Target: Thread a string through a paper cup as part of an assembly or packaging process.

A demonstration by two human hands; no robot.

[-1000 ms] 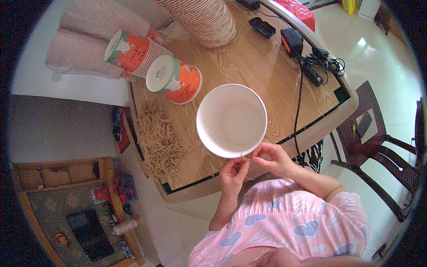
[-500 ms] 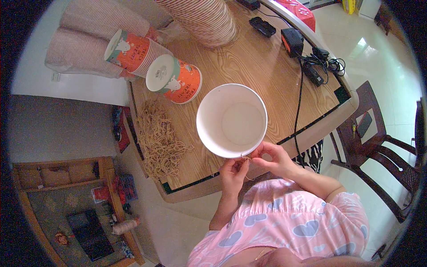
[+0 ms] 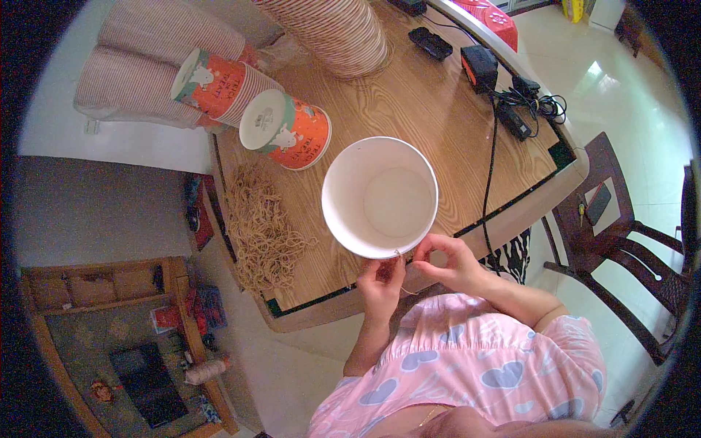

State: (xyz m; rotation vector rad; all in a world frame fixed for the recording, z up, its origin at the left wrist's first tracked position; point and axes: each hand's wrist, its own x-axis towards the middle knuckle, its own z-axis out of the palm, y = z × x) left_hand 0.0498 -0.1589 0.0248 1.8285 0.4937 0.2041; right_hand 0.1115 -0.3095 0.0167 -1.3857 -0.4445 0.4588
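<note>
A white paper bucket (image 3: 349, 201) stands near the table's front edge, its open mouth toward me. A thin piece of tan twine (image 3: 411, 293) runs from its near rim and hangs down between my hands. My left hand (image 3: 381, 286) is closed at the twine just below that rim, fingertips partly hidden by the bucket. My right hand (image 3: 454, 264) is beside the rim on the right, thumb and forefinger curled into a ring with tips close together; what they pinch, if anything, is too small to see. A tangled pile of cut twine (image 3: 263, 233) lies on the left.
Upside down on the table is an orange and green printed bucket (image 3: 298, 139), with a stack of similar buckets (image 3: 219, 84) behind it. A tall nested stack (image 3: 328, 33) stands at the back. Black adapters and cables (image 3: 517, 109) lie right. A dark wooden chair (image 3: 610, 204) is beside the table.
My right hand's fingertips have drawn slightly right, away from the twine at the rim. My left hand has shifted a little left; the bucket has barely moved.
</note>
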